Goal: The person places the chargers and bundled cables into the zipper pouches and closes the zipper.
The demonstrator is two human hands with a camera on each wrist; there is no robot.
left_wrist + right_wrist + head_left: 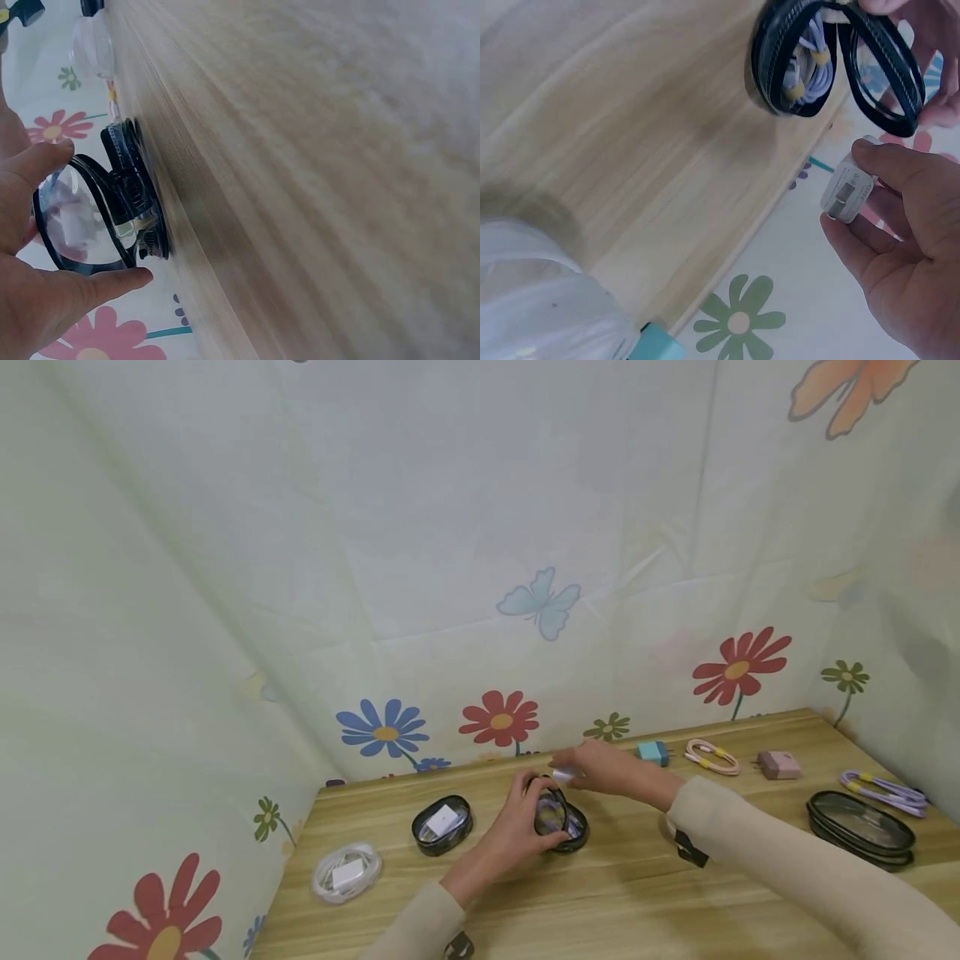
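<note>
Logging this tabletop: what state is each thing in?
Middle black case: open, held by left hand
White charger: in right hand
Left black case: white charger inside
Left clear case: charger inside
Right clear case: lid unclear
Right black case: lying flat
Pink cable: coiled, tied
Loose purple cable: coiled, tied
Teal charger: unplugged
Pink charger: unplugged

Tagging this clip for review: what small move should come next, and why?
Probably lower the white adapter into the black case: the right hand pinches it near the case, the left hand holds the lid raised, and a banded purple cable already lies inside.
</note>
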